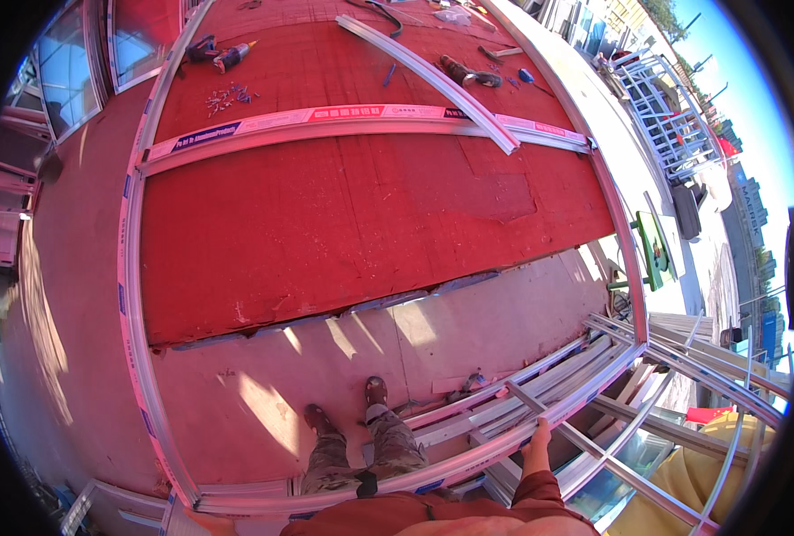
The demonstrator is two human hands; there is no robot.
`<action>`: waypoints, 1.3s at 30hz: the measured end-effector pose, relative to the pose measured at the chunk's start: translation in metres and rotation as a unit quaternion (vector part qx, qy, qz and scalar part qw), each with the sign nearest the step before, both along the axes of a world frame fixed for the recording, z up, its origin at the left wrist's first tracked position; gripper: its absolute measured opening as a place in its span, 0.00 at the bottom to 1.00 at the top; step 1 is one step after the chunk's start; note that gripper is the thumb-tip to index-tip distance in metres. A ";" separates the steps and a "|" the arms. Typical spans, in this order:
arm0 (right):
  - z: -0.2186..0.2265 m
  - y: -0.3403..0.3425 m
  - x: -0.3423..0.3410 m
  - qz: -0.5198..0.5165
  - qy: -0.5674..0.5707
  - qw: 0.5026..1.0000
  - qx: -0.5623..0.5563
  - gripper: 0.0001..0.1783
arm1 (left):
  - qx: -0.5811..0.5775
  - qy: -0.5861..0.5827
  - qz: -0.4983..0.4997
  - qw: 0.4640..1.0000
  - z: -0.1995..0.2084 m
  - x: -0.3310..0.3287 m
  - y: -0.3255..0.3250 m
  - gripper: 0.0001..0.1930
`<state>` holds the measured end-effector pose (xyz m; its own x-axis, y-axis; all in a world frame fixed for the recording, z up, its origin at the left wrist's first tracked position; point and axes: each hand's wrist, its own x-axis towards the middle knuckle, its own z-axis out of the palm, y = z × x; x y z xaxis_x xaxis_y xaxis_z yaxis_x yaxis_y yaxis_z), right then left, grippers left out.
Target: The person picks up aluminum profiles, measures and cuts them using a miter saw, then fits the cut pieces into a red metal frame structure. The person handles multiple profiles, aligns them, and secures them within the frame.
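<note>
A large rectangular aluminium frame with pink-white film spreads before me. Its far part lies over a red-covered worktop, and its near rail crosses in front of my waist. My right hand is wrapped around that near rail, right of my body. Close to the near left corner, my left hand shows only in part at the lower edge; its fingers are hidden. A crossbar joins the two side rails, and a loose aluminium profile lies slantwise over it.
Two power drills, a hammer and scattered screws lie on the red surface. Stacked aluminium bars stand at my right, beside a metal lattice. A green stand is beyond the right rail. Glazed panels lean far left.
</note>
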<state>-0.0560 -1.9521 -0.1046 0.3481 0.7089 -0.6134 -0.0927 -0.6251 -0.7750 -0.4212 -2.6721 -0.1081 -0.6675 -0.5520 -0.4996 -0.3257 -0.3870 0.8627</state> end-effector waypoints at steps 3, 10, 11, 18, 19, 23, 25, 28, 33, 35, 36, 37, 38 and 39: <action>0.016 0.000 -0.027 0.006 0.000 1.000 0.005 0.31 | 0.075 0.005 0.041 0.996 0.006 -0.011 0.007 0.30; 0.012 0.040 -0.061 0.023 0.023 0.999 0.024 0.31 | 0.132 0.055 0.054 0.988 0.037 -0.043 0.059 0.33; 0.016 0.042 -0.066 0.024 0.039 0.999 0.027 0.31 | 0.146 0.068 0.059 0.985 0.035 -0.048 0.062 0.34; 0.009 0.057 -0.066 0.028 0.030 0.999 0.029 0.32 | 0.112 0.035 0.086 0.989 0.024 -0.060 0.067 0.34; 0.005 0.062 -0.069 0.029 0.029 0.999 0.033 0.32 | 0.125 0.043 0.079 0.988 0.013 -0.060 0.059 0.34; 0.064 0.038 -0.118 0.040 -0.012 0.999 -0.033 0.32 | 0.131 0.016 0.070 0.989 -0.003 -0.052 0.045 0.36; 0.030 0.060 -0.085 0.045 0.041 0.998 -0.003 0.32 | 0.119 -0.027 0.105 0.987 -0.002 -0.057 0.051 0.36; 0.026 0.065 -0.082 0.037 0.026 0.999 0.013 0.32 | 0.099 -0.034 0.114 0.988 0.016 -0.065 0.082 0.36; 0.020 0.077 -0.072 0.093 0.046 0.995 0.009 0.34 | 0.106 -0.020 0.121 0.987 0.012 -0.055 0.078 0.35; 0.027 0.075 -0.077 0.093 0.019 0.995 0.008 0.35 | 0.101 -0.019 0.119 0.988 0.007 -0.055 0.080 0.35; 0.025 0.075 -0.076 0.104 0.026 0.994 -0.001 0.36 | 0.108 -0.017 0.113 0.988 0.002 -0.050 0.074 0.35; 0.021 0.078 -0.071 0.106 0.025 0.994 -0.006 0.37 | 0.114 -0.015 0.107 0.988 -0.004 -0.043 0.065 0.34; 0.013 0.083 -0.066 0.105 0.025 0.994 -0.008 0.37 | 0.123 -0.011 0.099 0.987 -0.008 -0.042 0.059 0.34; 0.016 0.082 -0.068 0.106 0.022 0.994 -0.011 0.37 | 0.118 -0.018 0.098 0.988 -0.005 -0.041 0.060 0.34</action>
